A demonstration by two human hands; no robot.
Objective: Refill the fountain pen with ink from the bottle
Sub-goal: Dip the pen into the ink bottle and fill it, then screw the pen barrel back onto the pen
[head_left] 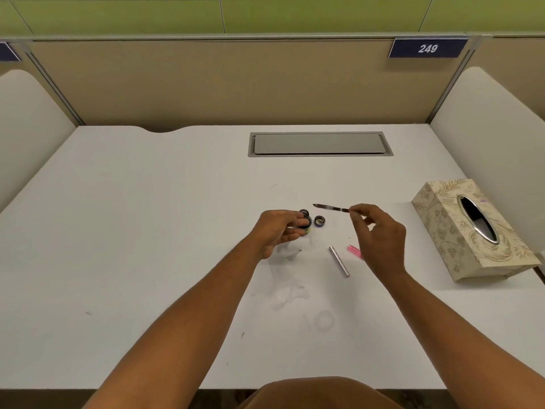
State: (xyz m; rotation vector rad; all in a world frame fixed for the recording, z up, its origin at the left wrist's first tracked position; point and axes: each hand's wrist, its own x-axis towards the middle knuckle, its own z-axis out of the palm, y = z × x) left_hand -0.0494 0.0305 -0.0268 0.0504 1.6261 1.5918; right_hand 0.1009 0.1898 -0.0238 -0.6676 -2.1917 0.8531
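A small dark ink bottle point(305, 217) stands uncapped on the white desk point(147, 231), and my left hand point(278, 230) grips it from the left side. Its dark cap point(319, 221) lies just right of the bottle, open side up. My right hand point(376, 234) pinches the rear end of the pen's inner section point(330, 207), a thin dark piece held level above the desk with its nib pointing left toward the bottle. A silver pen barrel point(339, 261) lies on the desk below, between my hands. A pink pen part point(354, 251) lies beside it, partly hidden by my right hand.
A patterned tissue box point(469, 228) sits at the right of the desk. A grey cable hatch point(320, 144) is set into the desk at the back. Beige partition walls close off the back and both sides. Faint smudges mark the desk near its front edge.
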